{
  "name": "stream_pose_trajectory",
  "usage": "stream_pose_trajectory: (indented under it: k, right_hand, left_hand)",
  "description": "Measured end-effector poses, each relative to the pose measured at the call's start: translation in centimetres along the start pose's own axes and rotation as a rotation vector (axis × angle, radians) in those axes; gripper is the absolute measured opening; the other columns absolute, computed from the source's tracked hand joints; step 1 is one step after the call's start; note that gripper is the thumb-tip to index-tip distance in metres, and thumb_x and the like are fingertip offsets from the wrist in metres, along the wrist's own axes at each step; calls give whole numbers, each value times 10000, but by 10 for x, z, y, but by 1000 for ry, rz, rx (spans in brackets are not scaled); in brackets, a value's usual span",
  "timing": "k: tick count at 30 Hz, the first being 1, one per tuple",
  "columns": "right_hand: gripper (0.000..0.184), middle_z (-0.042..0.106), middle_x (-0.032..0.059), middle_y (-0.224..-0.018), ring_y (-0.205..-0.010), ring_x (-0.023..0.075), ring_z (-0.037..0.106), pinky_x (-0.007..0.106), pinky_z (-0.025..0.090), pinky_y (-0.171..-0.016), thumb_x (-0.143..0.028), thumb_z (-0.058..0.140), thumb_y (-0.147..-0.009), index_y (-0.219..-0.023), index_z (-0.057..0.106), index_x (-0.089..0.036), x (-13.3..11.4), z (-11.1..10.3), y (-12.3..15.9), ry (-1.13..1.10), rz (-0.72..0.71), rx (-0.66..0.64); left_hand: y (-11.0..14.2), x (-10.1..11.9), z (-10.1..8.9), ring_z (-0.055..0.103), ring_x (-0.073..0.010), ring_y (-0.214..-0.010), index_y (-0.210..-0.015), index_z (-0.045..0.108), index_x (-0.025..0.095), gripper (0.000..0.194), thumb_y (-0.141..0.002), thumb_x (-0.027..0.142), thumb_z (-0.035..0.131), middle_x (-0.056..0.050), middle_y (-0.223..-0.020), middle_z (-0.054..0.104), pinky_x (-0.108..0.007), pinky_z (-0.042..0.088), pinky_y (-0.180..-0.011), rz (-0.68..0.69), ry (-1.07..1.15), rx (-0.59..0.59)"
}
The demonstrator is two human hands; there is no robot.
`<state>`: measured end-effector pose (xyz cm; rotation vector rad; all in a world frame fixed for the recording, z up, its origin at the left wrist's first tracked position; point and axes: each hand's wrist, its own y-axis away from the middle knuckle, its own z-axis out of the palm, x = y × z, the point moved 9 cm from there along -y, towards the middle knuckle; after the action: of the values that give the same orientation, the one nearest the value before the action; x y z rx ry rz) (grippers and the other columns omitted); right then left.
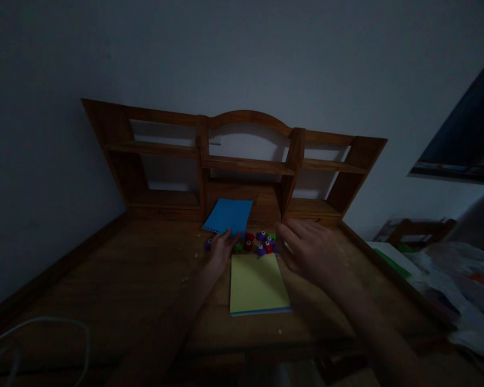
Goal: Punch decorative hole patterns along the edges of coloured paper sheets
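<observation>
Well, the blue sheet (229, 215) was at the middle of the desk (145, 279), toward the shelf unit, and I had its lower edge gripped in the fingers of my left hand (221, 250). A row of small dark marks, perhaps holes, ran along its near left edge. My right hand (308, 247) was curled with the knuckles up, and I couldn't tell whether it held anything. Between my hands sat a cluster of small round figures with eyes (261, 250), purple, red and green. Nearer me lay a neat paper stack (258, 282), yellow on top, with blue showing at its edge. I judged things to be partway along: one sheet was apart, while the stack lay flat and neither hand was on it. Farther out stood the wooden shelf unit (246, 164). I could read no brand, label or writing anywhere.
</observation>
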<state>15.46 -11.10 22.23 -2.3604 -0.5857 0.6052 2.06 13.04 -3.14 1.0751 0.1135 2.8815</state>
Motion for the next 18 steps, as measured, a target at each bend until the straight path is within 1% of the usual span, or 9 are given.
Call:
stream_pose_trajectory:
  k: [2,3,5,6,7,10,12,14,18]
  right_hand:
    - [158,660,88,-899,-879,220,617,337,475,-795,-241,517,-898,-955,662,-217,55,37,-21,240,22,-97]
    - [174,657,92,-900,-860,210,617,315,467,-773,-209,493,-902,-949,660,-190,84,56,-25,288,54,-144]
    - [182,665,81,-953,-855,181,624,267,460,-753,-184,523,-881,-1002,659,-176,135,97,-23,217,107,-287]
    - [190,671,80,-968,-859,175,629,254,459,-747,-179,539,-870,-1015,662,-169,155,113,-19,175,135,-334]
    - [208,672,84,-990,-887,180,630,256,457,-760,-171,546,-861,-1034,663,-165,170,124,-15,164,154,-343]
    - [255,674,73,-1058,-967,198,622,265,447,-808,-156,583,-827,-1061,676,-198,194,141,-4,160,182,-339]
    - [285,681,62,-1066,-962,208,628,265,444,-793,-160,606,-811,-1078,678,-229,200,146,3,171,214,-346]
    - [267,692,59,-1037,-926,212,639,263,441,-762,-182,612,-814,-1063,685,-246,205,151,8,193,247,-363]
    - [238,693,89,-1003,-901,228,643,271,430,-739,-259,657,-794,-1026,683,-217,213,160,17,244,265,-375]
  left_hand:
    - [2,2,3,659,-176,-931,-856,569,160,135,-782,93,659,-37,-909,669,-425,525,-949,32,-4,-35]
    - [4,2,5,664,-174,-910,-845,573,151,153,-760,77,677,-35,-896,672,-431,518,-959,42,-9,-55]
    - [6,3,10,669,-176,-892,-836,585,144,178,-728,67,703,-43,-900,681,-453,506,-970,59,-31,-108]
    - [7,3,12,671,-178,-892,-838,592,147,188,-717,70,713,-47,-910,685,-463,503,-972,68,-40,-130]
    - [8,3,13,672,-181,-894,-838,597,153,197,-708,73,721,-49,-915,689,-469,500,-975,72,-46,-143]
    - [10,3,13,676,-192,-903,-838,605,167,220,-686,67,730,-47,-913,697,-473,497,-974,71,-57,-138]
    - [10,3,14,678,-203,-910,-853,611,168,234,-680,69,733,-48,-924,698,-475,503,-962,70,-66,-143]
    - [10,4,15,678,-205,-903,-858,615,166,234,-679,75,735,-47,-930,698,-474,513,-945,73,-66,-156]
    - [10,4,14,680,-202,-880,-810,600,161,208,-678,66,729,-40,-919,698,-474,522,-929,68,-51,-153]
